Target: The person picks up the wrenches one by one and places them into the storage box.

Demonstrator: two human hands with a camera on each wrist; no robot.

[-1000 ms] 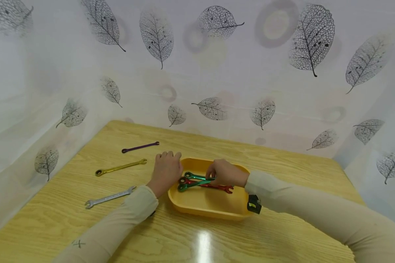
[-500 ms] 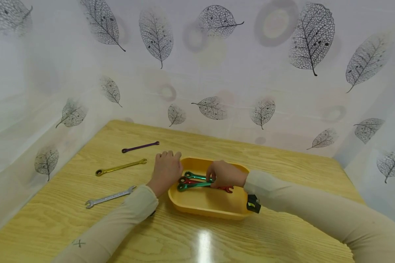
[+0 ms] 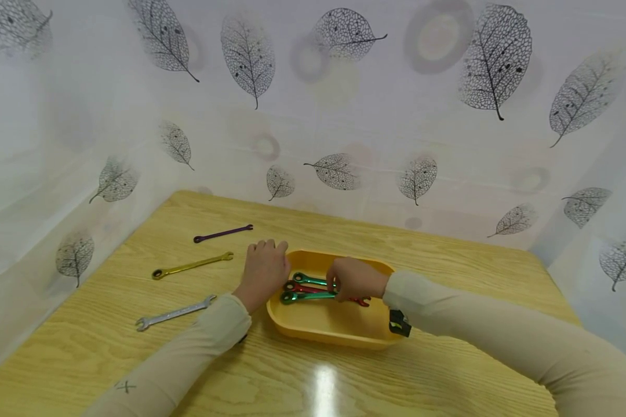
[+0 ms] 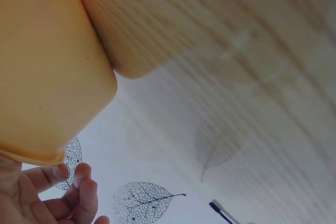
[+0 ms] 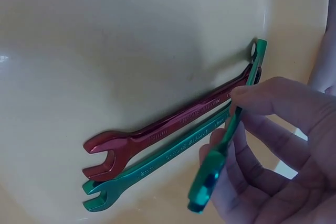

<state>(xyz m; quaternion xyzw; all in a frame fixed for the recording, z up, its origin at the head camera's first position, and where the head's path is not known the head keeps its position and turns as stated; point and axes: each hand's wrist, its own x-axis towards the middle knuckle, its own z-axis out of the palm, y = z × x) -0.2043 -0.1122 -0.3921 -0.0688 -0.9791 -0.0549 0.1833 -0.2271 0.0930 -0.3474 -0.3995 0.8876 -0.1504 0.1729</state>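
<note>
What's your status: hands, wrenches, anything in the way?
Left hand gripping the tray. Right hand pinching one green wrench. Red wrench and other green wrench lie close by in the tray, possibly crowding it.

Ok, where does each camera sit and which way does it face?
Head: on the head, facing forward and down at the table and yellow tray; left hand, right hand and sleeves show.
Left wrist: on that wrist, facing the tray's outside and leaf-print backdrop; part of that hand shows.
Right wrist: on that wrist, facing into the tray at red wrench, lying green wrench, held green wrench; part of that hand shows.
Shared: head and right wrist both show those three wrenches.
</note>
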